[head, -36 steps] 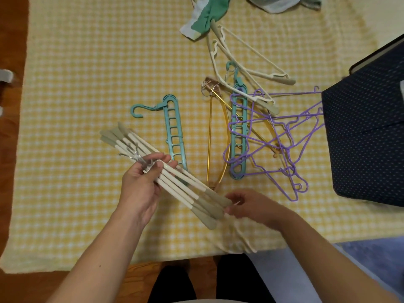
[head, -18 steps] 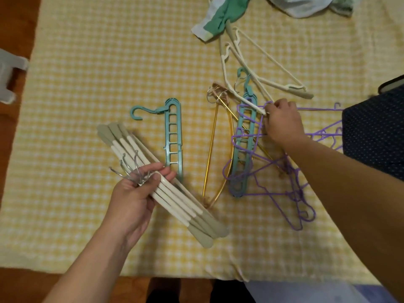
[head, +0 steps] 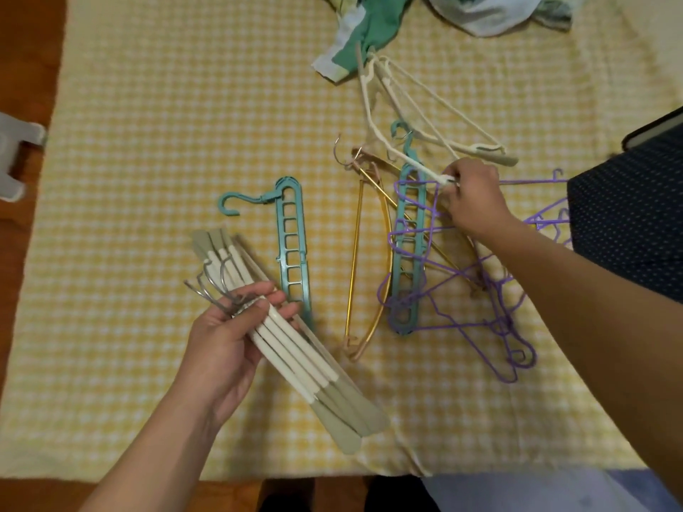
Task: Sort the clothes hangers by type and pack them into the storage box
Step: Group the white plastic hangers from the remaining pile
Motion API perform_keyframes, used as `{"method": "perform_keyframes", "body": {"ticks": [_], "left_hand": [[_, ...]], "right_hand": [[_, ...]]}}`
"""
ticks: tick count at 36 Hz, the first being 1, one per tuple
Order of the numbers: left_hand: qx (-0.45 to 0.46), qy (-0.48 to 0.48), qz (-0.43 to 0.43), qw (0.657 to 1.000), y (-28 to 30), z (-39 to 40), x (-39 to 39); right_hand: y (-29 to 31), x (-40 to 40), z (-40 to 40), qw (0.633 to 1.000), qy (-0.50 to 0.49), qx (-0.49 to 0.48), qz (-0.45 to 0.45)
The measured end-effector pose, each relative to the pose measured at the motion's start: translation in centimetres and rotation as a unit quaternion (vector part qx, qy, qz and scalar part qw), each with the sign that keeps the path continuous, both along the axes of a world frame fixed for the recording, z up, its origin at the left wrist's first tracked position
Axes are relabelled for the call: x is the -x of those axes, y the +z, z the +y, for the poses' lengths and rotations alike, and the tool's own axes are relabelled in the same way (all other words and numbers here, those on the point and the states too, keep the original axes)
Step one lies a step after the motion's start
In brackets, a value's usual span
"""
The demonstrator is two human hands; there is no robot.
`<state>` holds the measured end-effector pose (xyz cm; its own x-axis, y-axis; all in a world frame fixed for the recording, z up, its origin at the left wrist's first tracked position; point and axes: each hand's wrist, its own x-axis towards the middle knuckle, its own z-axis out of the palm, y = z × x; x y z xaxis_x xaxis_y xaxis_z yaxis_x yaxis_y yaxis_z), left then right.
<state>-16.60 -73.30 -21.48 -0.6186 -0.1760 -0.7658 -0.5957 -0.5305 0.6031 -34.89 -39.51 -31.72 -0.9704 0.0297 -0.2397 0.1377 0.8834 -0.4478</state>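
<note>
- Left hand (head: 221, 341), lower left of centre: fingers and thumb curled round a bundle of cream hangers with grey-green ends (head: 292, 349), gripped near the metal hooks (head: 214, 286); bundle slanted from centre left down toward lower centre, far ends fanned over the cloth.
- Right hand (head: 471, 201), right of centre: fingertips pinched on the end of a white plastic hanger (head: 373, 120); grip tight, remaining fingers folded in above the purple pile.
- More white plastic hangers (head: 451, 123), upper centre-right: overlapping, hooks toward a green-and-white garment (head: 366, 27) at the top edge.
- Teal multi-slot hanger (head: 292, 253), centre: flat on the cloth, hook to the left, lower end just beside the left fingertips.
- Second teal multi-slot hanger (head: 408, 249), right of centre: flat, crossed by purple wire.
- Gold hangers (head: 369, 260), centre: between the two teal pieces, hooks at the top, partly under the purple pile.
- Purple wire hangers (head: 491, 301), centre right: tangled heap, partly under the right forearm, reaching the dark box at the right.
- Dark blue dotted storage box (head: 628, 216), right edge: only part in frame; contents not visible.
- Yellow checked cloth (head: 166, 123): under everything listed.
- White-and-green fabric (head: 491, 12), top edge right.
- Wooden floor (head: 26, 49), left edge, with a pale grey object (head: 14, 157) partly in frame.
</note>
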Motion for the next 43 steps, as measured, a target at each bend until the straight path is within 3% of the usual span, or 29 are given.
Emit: {"method": "perform_keyframes", "body": {"ticks": [5, 10, 13, 19, 25, 31, 34, 36, 40, 43], "left_hand": [[-0.01, -0.02, 0.018, 1.0, 0.4, -0.2, 0.0], [0.0, -0.044, 0.021, 0.999, 1.3, -0.7, 0.1], [0.013, -0.064, 0.024, 0.998, 2.1, -0.9, 0.1], [0.038, -0.106, 0.034, 0.993, 2.6, -1.6, 0.1], [0.052, -0.129, 0.023, 0.99, 2.5, -2.8, -0.3], [0.074, -0.161, 0.027, 0.984, 2.3, -3.0, -1.6], [0.092, -0.166, 0.033, 0.981, 2.3, -2.8, -2.2], [0.11, -0.178, 0.038, 0.977, 2.1, -2.6, -2.6], [0.126, -0.216, 0.052, 0.967, 1.9, -2.2, -3.3], [0.118, -0.238, 0.05, 0.963, 2.1, -1.9, -3.6]], "right_hand": [[4.1, -5.4, -3.2, 0.984, -0.017, 0.173, 0.032], [6.2, -15.5, -8.0, 0.935, -0.059, 0.342, -0.078], [6.3, -20.8, -10.5, 0.902, -0.073, 0.397, -0.154], [7.6, -25.6, -13.7, 0.869, -0.039, 0.437, -0.227], [7.8, -27.0, -14.8, 0.862, -0.043, 0.434, -0.257], [8.2, -27.6, -15.5, 0.883, 0.025, 0.379, -0.277], [9.4, -26.4, -15.7, 0.928, 0.11, 0.274, -0.226], [11.0, -25.2, -16.4, 0.951, 0.094, 0.255, -0.148], [14.5, -23.1, -19.1, 0.956, 0.081, 0.283, -0.018], [15.7, -22.4, -20.9, 0.964, 0.092, 0.246, 0.05]]}}
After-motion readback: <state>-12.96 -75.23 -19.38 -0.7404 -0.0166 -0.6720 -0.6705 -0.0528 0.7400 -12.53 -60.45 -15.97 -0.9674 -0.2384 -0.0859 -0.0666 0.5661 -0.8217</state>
